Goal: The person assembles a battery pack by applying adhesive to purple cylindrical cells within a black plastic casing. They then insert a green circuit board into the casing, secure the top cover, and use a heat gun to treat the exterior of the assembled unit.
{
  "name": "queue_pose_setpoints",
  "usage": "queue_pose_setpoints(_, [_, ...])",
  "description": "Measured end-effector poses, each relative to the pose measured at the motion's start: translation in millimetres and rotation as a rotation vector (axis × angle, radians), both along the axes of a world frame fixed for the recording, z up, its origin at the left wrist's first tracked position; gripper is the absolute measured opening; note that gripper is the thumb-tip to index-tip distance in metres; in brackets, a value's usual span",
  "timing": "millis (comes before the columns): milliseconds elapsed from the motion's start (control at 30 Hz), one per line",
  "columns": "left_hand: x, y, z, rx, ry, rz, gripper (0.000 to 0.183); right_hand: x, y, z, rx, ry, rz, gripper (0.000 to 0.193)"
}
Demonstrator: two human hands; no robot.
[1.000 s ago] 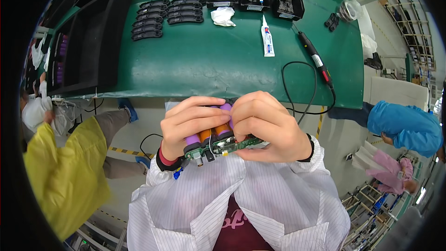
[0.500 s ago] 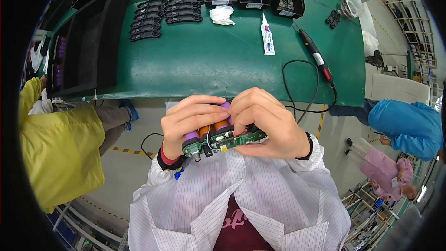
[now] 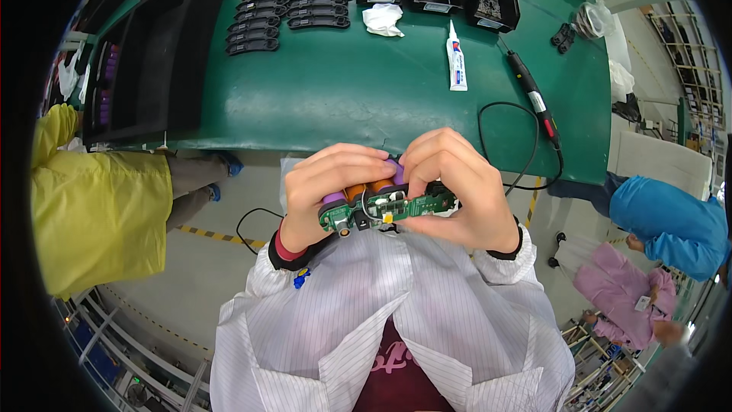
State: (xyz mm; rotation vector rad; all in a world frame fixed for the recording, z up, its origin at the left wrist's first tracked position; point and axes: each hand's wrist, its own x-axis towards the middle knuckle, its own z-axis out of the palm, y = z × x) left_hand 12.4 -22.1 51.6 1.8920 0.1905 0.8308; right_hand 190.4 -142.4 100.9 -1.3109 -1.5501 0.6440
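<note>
Between my two hands, just off the table's near edge, is a battery pack (image 3: 354, 193) of purple and orange cells with a green circuit board (image 3: 419, 204) along the side toward me. My left hand (image 3: 324, 181) is closed over the left end of the pack, fingers lying across the cells. With fingers bent and thumb below the board, my right hand (image 3: 465, 187) grips the right end. A white wire loop and a round metal connector (image 3: 343, 230) show on the board's left part. My fingers hide the far side of the pack.
On the green table (image 3: 305, 99) lie black curved plastic parts (image 3: 255, 23), a crumpled white tissue (image 3: 383, 20), a glue tube (image 3: 456, 61) and a corded electric screwdriver (image 3: 534, 95). Small-parts bins (image 3: 492, 0) stand at the back, a black tray (image 3: 156, 53) at left. People stand on both sides.
The view has shifted, so table and hands sit differently in the picture. The pack is tilted slightly, showing more of the board's face. Both hands keep their hold.
</note>
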Motion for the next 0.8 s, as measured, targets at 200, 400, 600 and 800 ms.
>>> queue_pose_setpoints(200, [3, -4, -3, -0.056, 0.073, 0.108, 0.025, 20, -5, -4, 0.009, 0.087, -0.206, 0.051])
queue_pose_setpoints(400, [3, -3, -13, -0.106, 0.085, 0.222, 0.035, 89, -30, -43, -0.112, -0.248, -0.882, 0.022])
queue_pose_setpoints(600, [5, -5, -8, -0.165, 0.224, 0.328, 0.037, 124, -62, -88, -0.302, -0.433, -0.956, 0.016])
queue_pose_setpoints(800, [12, -7, -10, -0.345, 0.273, 0.303, 0.032, 53, -9, -35, 0.135, -0.109, -0.53, 0.02])
